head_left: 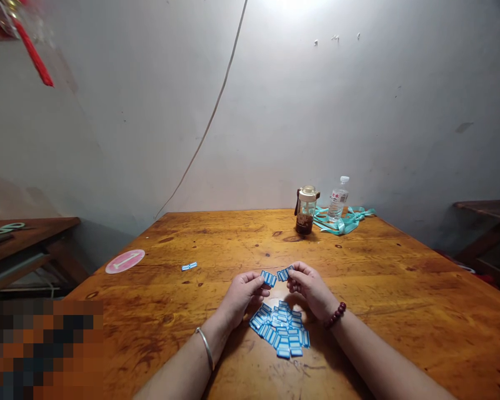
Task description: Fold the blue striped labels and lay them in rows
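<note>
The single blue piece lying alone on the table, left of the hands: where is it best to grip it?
The lone blue piece lies flat on the table, so probably pinch its two long edges from above; the left hand is nearer.

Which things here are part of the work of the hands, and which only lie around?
In use: left hand and right hand, each pinching a blue tag; tag pile.

Lying about: stray tag, pink disc, jar, water bottle, ribbon.
</note>
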Action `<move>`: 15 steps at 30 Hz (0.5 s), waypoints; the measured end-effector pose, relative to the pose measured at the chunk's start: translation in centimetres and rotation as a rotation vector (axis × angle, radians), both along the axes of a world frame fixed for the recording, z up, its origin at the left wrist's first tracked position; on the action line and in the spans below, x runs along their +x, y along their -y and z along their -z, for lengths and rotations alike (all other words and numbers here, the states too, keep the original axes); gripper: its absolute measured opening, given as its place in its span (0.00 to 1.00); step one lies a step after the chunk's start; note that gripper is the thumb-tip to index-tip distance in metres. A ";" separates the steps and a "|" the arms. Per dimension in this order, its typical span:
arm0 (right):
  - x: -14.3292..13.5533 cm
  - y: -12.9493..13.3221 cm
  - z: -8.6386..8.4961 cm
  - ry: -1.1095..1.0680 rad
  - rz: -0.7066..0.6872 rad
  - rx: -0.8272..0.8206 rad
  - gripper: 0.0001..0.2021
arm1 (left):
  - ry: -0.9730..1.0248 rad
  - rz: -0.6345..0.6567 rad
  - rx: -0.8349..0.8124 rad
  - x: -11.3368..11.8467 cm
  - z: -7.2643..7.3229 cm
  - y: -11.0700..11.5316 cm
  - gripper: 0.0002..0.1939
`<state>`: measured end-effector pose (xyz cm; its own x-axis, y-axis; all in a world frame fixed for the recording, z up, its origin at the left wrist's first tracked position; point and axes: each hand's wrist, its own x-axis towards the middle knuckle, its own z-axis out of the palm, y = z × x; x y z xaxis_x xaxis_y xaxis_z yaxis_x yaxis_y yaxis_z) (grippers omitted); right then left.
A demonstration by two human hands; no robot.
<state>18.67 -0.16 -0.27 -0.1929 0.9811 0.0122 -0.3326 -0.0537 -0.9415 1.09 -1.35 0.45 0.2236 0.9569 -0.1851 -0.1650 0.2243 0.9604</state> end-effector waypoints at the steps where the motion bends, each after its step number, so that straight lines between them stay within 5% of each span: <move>1: 0.0 0.0 0.0 -0.007 -0.002 -0.009 0.09 | 0.001 0.002 -0.002 0.0 0.0 0.0 0.13; 9: 0.1 0.1 -0.2 0.025 0.033 -0.012 0.09 | -0.271 0.032 0.135 0.1 0.8 -0.2 0.13; 15: -0.2 0.4 -0.5 0.200 -0.001 0.120 0.08 | -0.648 -0.156 0.574 -0.1 0.2 -0.4 0.14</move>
<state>18.42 -0.57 0.27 -0.2039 0.9748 0.0902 -0.1390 0.0623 -0.9883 1.01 -0.98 0.23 0.1008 0.9520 0.2890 0.4628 -0.3020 0.8334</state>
